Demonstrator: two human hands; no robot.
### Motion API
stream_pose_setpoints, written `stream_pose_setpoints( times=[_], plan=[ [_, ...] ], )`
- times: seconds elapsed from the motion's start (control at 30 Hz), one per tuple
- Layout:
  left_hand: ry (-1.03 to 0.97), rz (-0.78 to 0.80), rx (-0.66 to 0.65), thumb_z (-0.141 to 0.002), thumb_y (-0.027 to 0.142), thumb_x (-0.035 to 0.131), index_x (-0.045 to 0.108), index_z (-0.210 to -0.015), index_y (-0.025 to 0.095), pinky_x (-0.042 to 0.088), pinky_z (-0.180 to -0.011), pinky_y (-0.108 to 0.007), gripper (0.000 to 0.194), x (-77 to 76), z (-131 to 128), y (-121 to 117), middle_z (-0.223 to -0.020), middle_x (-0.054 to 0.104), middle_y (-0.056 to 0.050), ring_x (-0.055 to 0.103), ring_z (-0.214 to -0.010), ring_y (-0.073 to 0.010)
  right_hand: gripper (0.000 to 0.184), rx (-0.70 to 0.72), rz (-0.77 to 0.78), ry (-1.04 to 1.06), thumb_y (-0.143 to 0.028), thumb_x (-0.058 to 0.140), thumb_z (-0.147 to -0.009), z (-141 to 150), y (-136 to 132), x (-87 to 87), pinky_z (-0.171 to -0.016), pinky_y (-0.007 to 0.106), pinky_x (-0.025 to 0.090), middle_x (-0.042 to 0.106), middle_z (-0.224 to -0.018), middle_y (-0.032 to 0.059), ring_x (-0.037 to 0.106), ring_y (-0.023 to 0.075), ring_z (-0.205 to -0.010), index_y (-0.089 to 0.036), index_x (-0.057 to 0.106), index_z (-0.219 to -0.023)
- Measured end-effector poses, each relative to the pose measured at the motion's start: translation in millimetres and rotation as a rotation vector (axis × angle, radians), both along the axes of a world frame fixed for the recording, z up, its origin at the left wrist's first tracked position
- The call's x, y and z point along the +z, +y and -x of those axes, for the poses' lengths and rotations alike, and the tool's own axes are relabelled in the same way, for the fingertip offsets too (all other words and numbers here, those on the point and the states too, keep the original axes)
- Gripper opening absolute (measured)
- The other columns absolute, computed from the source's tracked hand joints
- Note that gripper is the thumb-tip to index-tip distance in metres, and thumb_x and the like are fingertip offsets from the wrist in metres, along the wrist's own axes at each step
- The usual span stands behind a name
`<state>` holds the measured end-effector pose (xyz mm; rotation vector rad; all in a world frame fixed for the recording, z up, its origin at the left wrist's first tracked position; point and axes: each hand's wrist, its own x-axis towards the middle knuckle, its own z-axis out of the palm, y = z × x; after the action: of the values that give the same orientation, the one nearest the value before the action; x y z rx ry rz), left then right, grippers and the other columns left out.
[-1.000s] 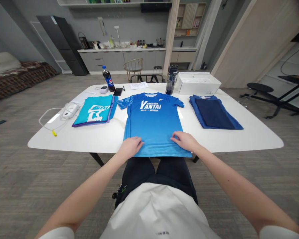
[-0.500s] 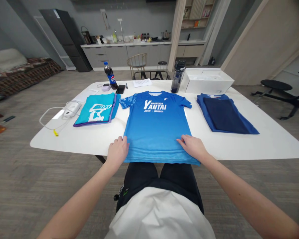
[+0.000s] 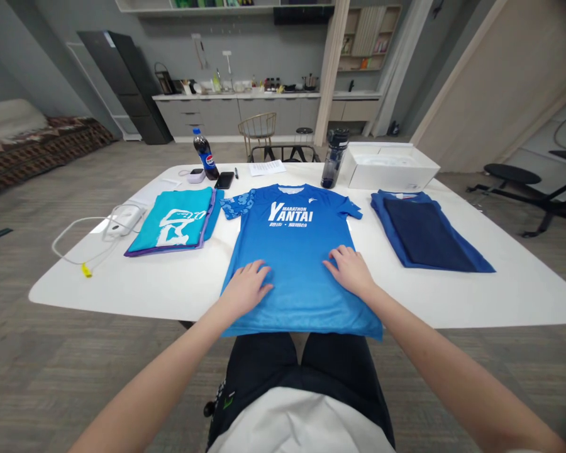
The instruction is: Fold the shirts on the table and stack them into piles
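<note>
A blue T-shirt (image 3: pixel 292 251) with white "Marathon Yantai" lettering lies spread face up on the white table, collar pointing away from me and hem hanging just over the near edge. My left hand (image 3: pixel 246 286) rests on its lower left part, fingers apart and pointing inward. On the shirt's right side lies my right hand (image 3: pixel 349 269), its fingers also spread on the fabric. Neither hand grips anything. A folded turquoise shirt (image 3: pixel 170 217) tops a small pile to the left. Dark blue folded clothes (image 3: pixel 427 233) lie to the right.
On the white table (image 3: pixel 514 296) stand a cola bottle (image 3: pixel 205 155), a dark drinking bottle (image 3: pixel 334 160) and a white box (image 3: pixel 387 167) along the far side. A phone (image 3: pixel 224 180) and paper (image 3: pixel 267 167) lie there. A white charger (image 3: pixel 126 220) with cable sits at left.
Both hands have moved away from the shirt's lower side edges, up and inward onto its front. The lower part lies smoother. My view has tilted slightly upward.
</note>
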<state>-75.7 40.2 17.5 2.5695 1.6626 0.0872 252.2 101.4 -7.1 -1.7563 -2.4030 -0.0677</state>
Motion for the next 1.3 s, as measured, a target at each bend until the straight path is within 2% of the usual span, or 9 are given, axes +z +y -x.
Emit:
stream_pose_setpoints(
  times=[0.1,0.23,0.37,0.53,0.7,0.8,0.93,1.07,1.3],
  plan=[
    [-0.071,-0.043,-0.036,-0.102,0.050,0.044,0.046,-0.150,0.027,0.031,-0.120,-0.053,0.053,-17.5,-32,48,-0.164,0.036,-0.011,0.032,-0.151,-0.0309,0.042,0.028,0.001,0.080,-0.049,0.044,-0.104,5,42,-2.5,-0.107,0.050,0.040,0.053,-0.146,0.0149,0.047,0.0329,-0.135,-0.021,0.062,-0.131],
    [-0.098,-0.040,0.101,-0.103,0.058,0.033,0.039,-0.157,0.030,0.023,-0.122,-0.062,0.061,-31.1,-49,102,-0.168,0.027,-0.009,0.022,-0.156,-0.0334,0.052,0.032,0.049,0.127,-0.049,0.038,-0.106,-2,85,-9.7,-0.119,0.051,0.031,0.038,-0.162,0.0116,0.030,0.0317,-0.151,-0.021,0.052,-0.148],
    [-0.100,-0.001,0.206,-0.103,0.060,0.028,0.036,-0.159,0.028,0.020,-0.122,-0.062,0.065,-38.7,-41,133,-0.168,0.027,-0.011,0.023,-0.155,-0.0332,0.057,0.013,0.050,0.081,-0.052,0.033,-0.107,-14,102,-10.6,-0.113,0.044,0.038,0.053,-0.149,0.0161,0.048,0.0303,-0.139,-0.018,0.050,-0.149],
    [-0.073,-0.030,0.284,-0.101,0.064,0.030,0.039,-0.157,0.023,0.023,-0.120,-0.065,0.069,-44.9,-42,143,-0.165,0.033,-0.016,0.028,-0.153,-0.0368,0.055,-0.224,0.019,-0.040,-0.055,0.033,-0.105,-28,127,-0.7,-0.096,0.048,0.045,0.069,-0.112,0.0203,0.064,0.0347,-0.109,-0.016,0.070,-0.114],
    [-0.095,-0.082,0.174,-0.103,0.056,0.036,0.042,-0.155,0.021,0.025,-0.121,-0.060,0.063,-39.7,-71,169,-0.161,0.040,-0.017,0.036,-0.149,-0.0338,0.044,-0.375,0.067,0.029,-0.045,0.040,-0.104,-54,200,9.7,-0.091,0.043,0.047,0.067,-0.118,0.0207,0.065,0.0329,-0.108,-0.016,0.068,-0.119],
    [-0.110,-0.084,0.089,-0.104,0.054,0.033,0.042,-0.155,0.022,0.023,-0.124,-0.057,0.061,-37.7,-84,206,-0.162,0.039,-0.014,0.034,-0.151,-0.0307,0.047,-0.482,0.095,0.099,-0.043,0.043,-0.103,-73,249,12.1,-0.089,0.041,0.049,0.062,-0.127,0.0235,0.063,0.0339,-0.114,-0.012,0.063,-0.132],
    [-0.099,-0.038,0.173,-0.104,0.056,0.027,0.040,-0.157,0.022,0.021,-0.124,-0.059,0.064,-45.5,-78,262,-0.166,0.031,-0.012,0.027,-0.154,-0.0310,0.048,-0.493,0.175,0.099,-0.045,0.048,-0.102,-90,294,7.6,-0.095,0.041,0.046,0.060,-0.133,0.0235,0.058,0.0356,-0.122,-0.011,0.063,-0.132],
    [-0.084,-0.007,0.259,-0.103,0.060,0.023,0.035,-0.160,0.025,0.016,-0.125,-0.060,0.068,-57.5,-64,294,-0.168,0.026,-0.009,0.021,-0.157,-0.0303,0.042,-0.483,0.242,0.075,-0.045,0.046,-0.103,-97,308,-2.7,-0.095,0.039,0.046,0.063,-0.127,0.0209,0.060,0.0309,-0.118,-0.013,0.065,-0.122],
    [-0.077,0.003,0.272,-0.103,0.061,0.019,0.033,-0.161,0.026,0.013,-0.126,-0.059,0.069,-61.6,-62,296,-0.169,0.024,-0.007,0.018,-0.157,-0.0301,0.038,-0.458,0.119,0.048,-0.040,0.039,-0.106,-103,302,-9.6,-0.092,0.039,0.046,0.070,-0.109,0.0216,0.065,0.0331,-0.109,-0.011,0.060,-0.121]
  ],
)
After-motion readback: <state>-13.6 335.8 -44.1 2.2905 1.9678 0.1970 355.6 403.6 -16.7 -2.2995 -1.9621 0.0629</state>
